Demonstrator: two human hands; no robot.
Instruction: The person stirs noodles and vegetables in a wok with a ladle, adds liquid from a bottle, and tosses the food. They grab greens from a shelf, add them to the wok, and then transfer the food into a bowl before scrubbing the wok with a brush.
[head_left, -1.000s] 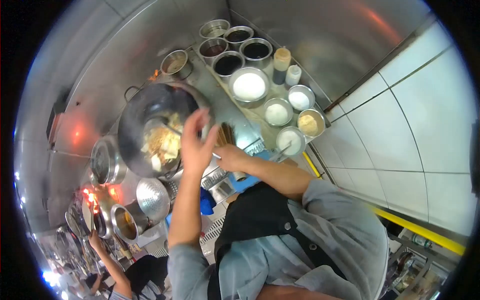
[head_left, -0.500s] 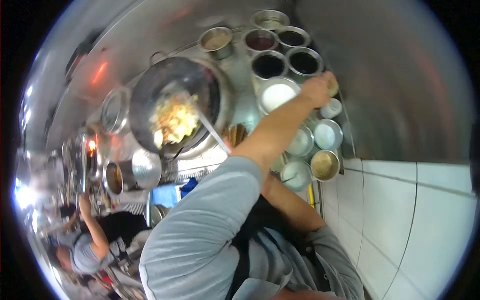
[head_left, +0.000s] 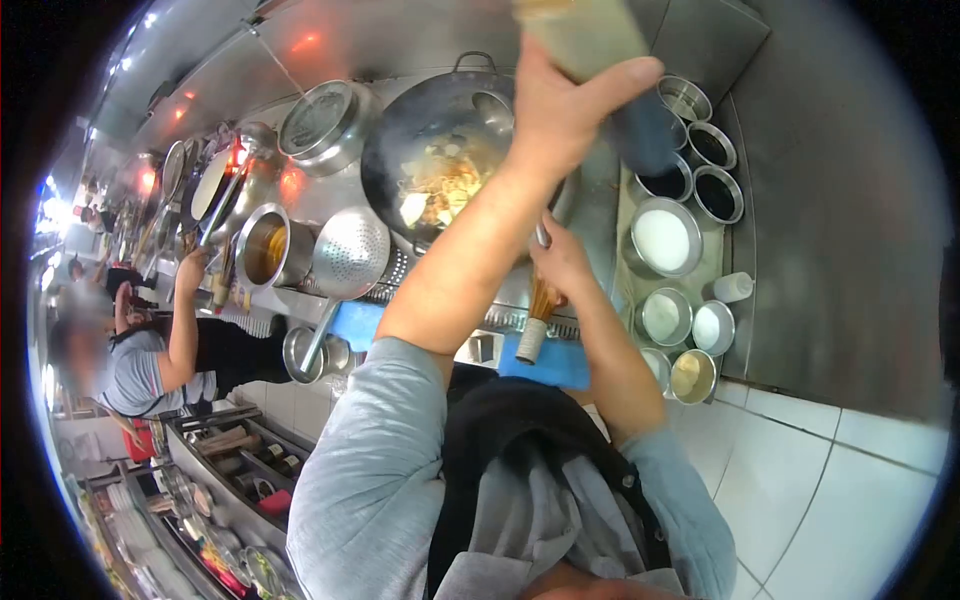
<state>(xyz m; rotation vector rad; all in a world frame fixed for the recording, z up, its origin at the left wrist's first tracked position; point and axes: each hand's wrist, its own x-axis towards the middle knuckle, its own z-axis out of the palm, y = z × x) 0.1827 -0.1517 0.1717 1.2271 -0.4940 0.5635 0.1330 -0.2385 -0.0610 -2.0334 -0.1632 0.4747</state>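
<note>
Left hand [head_left: 570, 110]: raised, nearest the viewer; grip wrapped about a pale translucent squeeze bottle with dark liquid [head_left: 605, 45], thumb along its side. Bottle tilted and blurred, held clear of the tabletop; dark contents toward its lower-right end.

Right hand [head_left: 565, 262]: below and beyond the left forearm; grip curled round the handle of a long grey metal ladle [head_left: 493, 113], whose bowl rests inside the wok; exact closure of the fingers partly hidden.

Brown bristle brush with pale wrapped handle [head_left: 531, 342]: just beside the right hand; contact cannot be told.

Blue folded cloth [head_left: 545, 364]: at the near edge, behind the brush handle.

Round perforated silver metal skimmer [head_left: 352, 252]: left of the wok.

Large round dark metal wok [head_left: 390, 140]: beyond the left forearm, partly covered by it.

Pale and brown food pieces [head_left: 445, 180]: in the wok.

Grey steel tabletop [head_left: 600, 188]: beneath the set.

Large round steel bowl of white granular matter [head_left: 697, 243]: right of the wok; small round bowls of white and yellowish matter nearer, round containers of dark liquid farther.

Small white plastic squeeze bottle [head_left: 733, 287]: near the bowls, by the metal wall.

Deep cylindrical steel pot with yellow-brown contents [head_left: 296, 250]: left of the skimmer.

Co-worker in grey shirt and black apron [head_left: 165, 355]: farther left, one hand on a long handle.
</note>
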